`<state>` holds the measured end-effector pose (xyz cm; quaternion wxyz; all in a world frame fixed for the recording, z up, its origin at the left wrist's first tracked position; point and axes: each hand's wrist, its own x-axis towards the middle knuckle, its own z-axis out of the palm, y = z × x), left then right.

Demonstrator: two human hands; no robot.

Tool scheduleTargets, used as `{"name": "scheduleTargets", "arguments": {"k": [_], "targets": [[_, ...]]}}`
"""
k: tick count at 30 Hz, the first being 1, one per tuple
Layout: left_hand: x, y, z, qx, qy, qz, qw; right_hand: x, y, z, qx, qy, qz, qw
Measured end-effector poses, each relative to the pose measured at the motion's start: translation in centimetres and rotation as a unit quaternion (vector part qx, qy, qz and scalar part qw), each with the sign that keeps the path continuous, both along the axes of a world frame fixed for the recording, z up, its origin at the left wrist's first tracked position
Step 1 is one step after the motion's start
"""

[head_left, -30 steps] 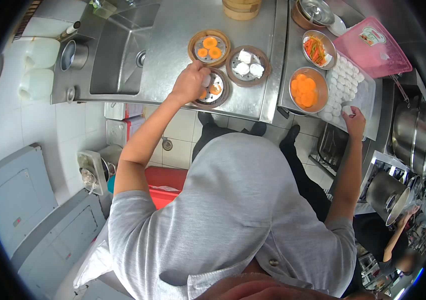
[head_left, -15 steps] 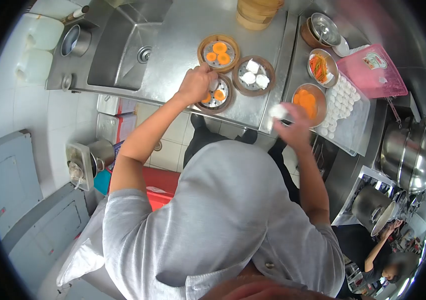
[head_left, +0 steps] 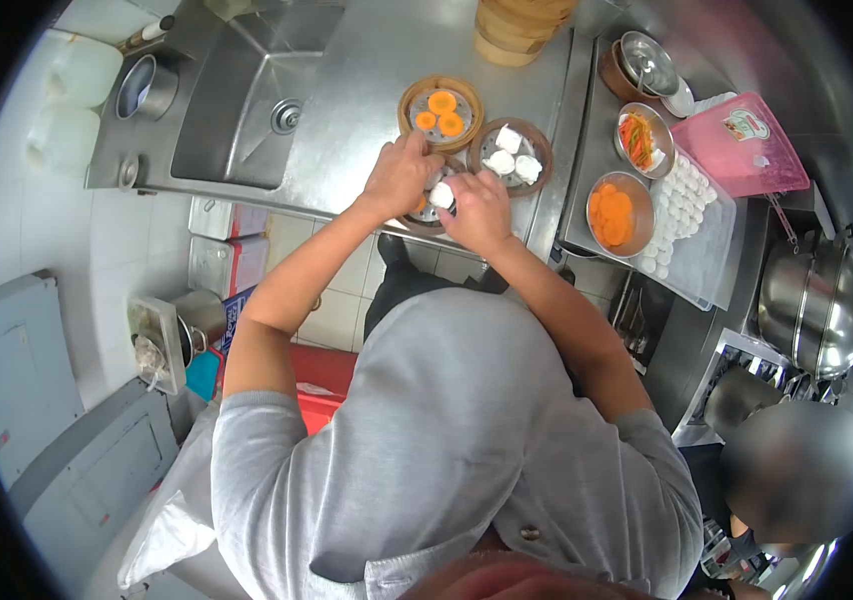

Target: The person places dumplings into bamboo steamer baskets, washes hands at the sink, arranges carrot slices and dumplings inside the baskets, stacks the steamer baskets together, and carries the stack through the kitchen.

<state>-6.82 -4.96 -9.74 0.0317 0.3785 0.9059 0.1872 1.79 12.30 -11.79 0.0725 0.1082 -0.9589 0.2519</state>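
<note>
Right hand (head_left: 479, 212) has swung in from beside the carrot bowl (head_left: 644, 222) and now meets the left hand (head_left: 397, 176) over the near steamer (head_left: 425, 229). On the steel table (head_left: 347, 120), that steamer sits at the front edge; the back steamer (head_left: 405, 112) holds three carrot slices (head_left: 451, 124), the right steamer (head_left: 549, 160) three white lumps (head_left: 527, 168). Beyond, white balls fill part of a tray (head_left: 702, 258). Right fingers pinch a white piece (head_left: 442, 195) — just above the near steamer; left fingers curl beside it — whether gripping, I cannot tell.
</note>
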Motion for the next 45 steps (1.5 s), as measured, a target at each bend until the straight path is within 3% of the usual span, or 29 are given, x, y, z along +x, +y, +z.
{"name": "scheduleTargets", "arguments": {"k": [3, 6, 7, 8, 9, 10, 11, 12, 16, 24, 30, 36, 42, 45], "targets": [[-0.3, 0.1, -0.4, 0.032, 0.048, -0.029, 0.998, 0.5, 0.0, 0.2, -0.037, 0.01, -0.001, 0.999], [0.4, 0.4, 0.4, 0.074, 0.01, -0.014, 0.997, 2.4, 2.3, 3.6, -0.11, 0.038, -0.037, 0.993], [0.3, 0.0, 0.8, 0.038, 0.018, -0.005, 0.999, 3.2, 3.6, 5.4, -0.15, 0.025, -0.056, 0.987], [0.7, -0.2, 2.3, 0.061, -0.026, 0.004, 0.998, 4.0, 5.9, 6.6, -0.145, 0.077, -0.078, 0.983], [1.2, -0.4, 3.9, 0.073, -0.044, 0.015, 0.996, 5.0, 8.9, 7.0, -0.142, 0.115, -0.133, 0.974], [0.9, -1.7, 2.9, 0.104, 0.013, -0.003, 0.994, 5.9, 12.4, 7.8, -0.156, 0.135, -0.186, 0.961], [0.9, -2.6, 3.1, 0.108, -0.025, 0.03, 0.993, 6.7, 16.8, 6.3, -0.127, 0.164, -0.243, 0.947], [1.0, -3.2, 3.4, 0.112, -0.061, 0.063, 0.99, 8.3, 21.0, 6.7, -0.187, 0.07, -0.368, 0.908], [1.2, -4.4, 4.3, 0.169, -0.132, 0.103, 0.971, 13.8, 38.3, 1.8, -0.059, 0.052, -0.55, 0.831], [1.7, -1.4, 5.6, 0.204, -0.193, 0.084, 0.956, 12.1, 40.4, 0.2, -0.021, -0.18, -0.58, 0.794], [2.6, -1.0, 6.4, 0.218, -0.189, 0.086, 0.954, 13.6, 42.0, -0.7, 0.009, -0.115, -0.539, 0.834], [3.0, -1.6, 6.7, 0.217, -0.172, 0.104, 0.955, 15.5, 41.8, -1.5, -0.008, -0.035, -0.414, 0.91], [3.4, -1.1, 7.7, 0.204, -0.149, 0.092, 0.963, 17.0, 42.6, -1.0, 0.014, -0.048, -0.496, 0.867], [3.8, -0.8, 8.5, 0.198, -0.099, 0.082, 0.972, 16.5, 40.4, 1.9, 0.006, 0.018, -0.481, 0.876]]}}
